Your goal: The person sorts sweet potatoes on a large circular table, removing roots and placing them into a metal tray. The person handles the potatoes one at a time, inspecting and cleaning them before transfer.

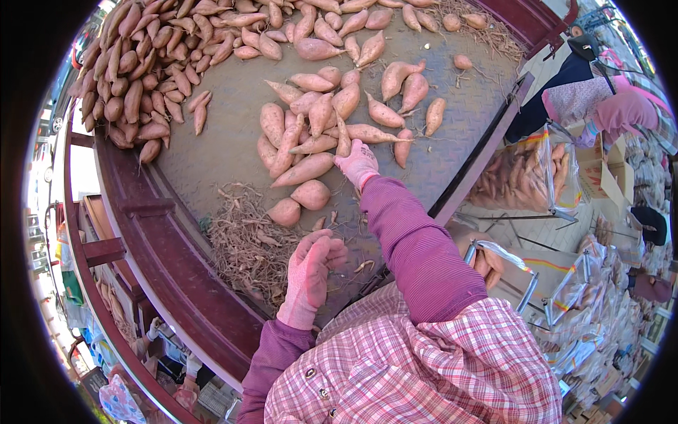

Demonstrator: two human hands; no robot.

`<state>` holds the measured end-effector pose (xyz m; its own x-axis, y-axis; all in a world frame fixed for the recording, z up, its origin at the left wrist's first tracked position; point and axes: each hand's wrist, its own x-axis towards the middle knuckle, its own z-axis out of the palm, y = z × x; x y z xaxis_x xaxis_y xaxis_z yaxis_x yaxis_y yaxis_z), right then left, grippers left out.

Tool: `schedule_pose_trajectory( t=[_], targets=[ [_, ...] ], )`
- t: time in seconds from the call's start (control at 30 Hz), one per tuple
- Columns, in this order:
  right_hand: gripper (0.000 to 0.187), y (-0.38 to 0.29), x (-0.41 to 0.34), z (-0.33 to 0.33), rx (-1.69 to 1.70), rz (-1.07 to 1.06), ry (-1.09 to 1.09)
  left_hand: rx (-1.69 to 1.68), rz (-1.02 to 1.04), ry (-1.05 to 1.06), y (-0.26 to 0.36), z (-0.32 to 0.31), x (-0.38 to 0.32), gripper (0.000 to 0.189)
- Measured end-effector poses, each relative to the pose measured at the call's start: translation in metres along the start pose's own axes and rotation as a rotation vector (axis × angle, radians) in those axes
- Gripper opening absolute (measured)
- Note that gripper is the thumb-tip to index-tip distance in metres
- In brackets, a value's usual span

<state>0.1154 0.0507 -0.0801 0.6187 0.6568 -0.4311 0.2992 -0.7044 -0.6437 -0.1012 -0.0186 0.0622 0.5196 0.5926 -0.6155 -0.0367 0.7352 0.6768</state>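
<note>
My right hand [359,163], in a pink knit glove, pinches the lower end of a slender sweet potato [343,139] at the near edge of a loose heap. Around it lie more sweet potatoes [320,114] on the metal truck bed [222,143], some piled on one another. My left hand [312,267], gloved alike, is raised with nothing in it, its fingers slightly bent. It is nearest to a mat of dry, stringy root trimmings [249,249]. Two rounder sweet potatoes [299,202] rest between those trimmings and the heap.
A large pile of sweet potatoes [153,63] covers the bed's far left. The dark red side wall [175,249] curves along the left; a rail [482,148] bounds the right. Beyond it stand a filled clear bag [522,177], cardboard box [604,175] and a person's sleeve [625,114].
</note>
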Motion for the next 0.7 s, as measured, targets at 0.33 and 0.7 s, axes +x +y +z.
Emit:
schedule_pose_trajectory(
  t=[0.33,0.7],
  targets=[
    [0.057,0.044,-0.154,-0.086,1.467,0.120,-0.816,0.035,0.032,-0.059,0.001,-0.008,0.000,0.045],
    [0.067,0.027,-0.283,-0.109,0.544,-0.128,-0.533,0.259,0.082,-0.124,-0.021,0.022,-0.012,0.046]
  ],
)
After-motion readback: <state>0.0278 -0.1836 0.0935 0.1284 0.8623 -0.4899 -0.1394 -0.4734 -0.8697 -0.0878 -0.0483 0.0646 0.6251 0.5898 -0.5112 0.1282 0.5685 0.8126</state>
